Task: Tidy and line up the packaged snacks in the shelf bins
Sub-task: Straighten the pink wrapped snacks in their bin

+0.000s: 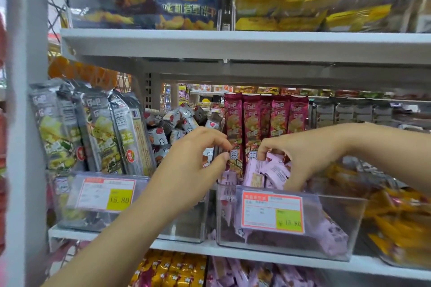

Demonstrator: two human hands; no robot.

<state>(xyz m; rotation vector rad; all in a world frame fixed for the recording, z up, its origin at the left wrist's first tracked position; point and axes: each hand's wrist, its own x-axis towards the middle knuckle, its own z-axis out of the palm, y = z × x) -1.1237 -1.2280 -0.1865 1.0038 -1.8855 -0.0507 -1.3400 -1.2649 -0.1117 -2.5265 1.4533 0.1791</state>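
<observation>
A clear plastic bin [345, 228] on the middle shelf holds a heap of small pink snack packets [272, 173]. Behind them stand several tall magenta snack sticks [279, 116] in a row. My right hand [300, 154] reaches into this bin from the right, fingers curled down onto the pink packets. My left hand [193, 165] hovers at the bin's left edge, thumb and fingers pinching the lower part of the leftmost magenta stick [234, 147]. The neighbouring left bin [186, 233] holds grey-green stick packs [93, 133] leaning left and loose white-and-brown candies [177, 126].
Price tags [271, 214] hang on both bin fronts. A bin of orange packets [396, 221] stands at the right. A white shelf board [233, 42] sits just above the hands, and a grey upright post [25, 100] bounds the left. More snacks fill the shelves above and below.
</observation>
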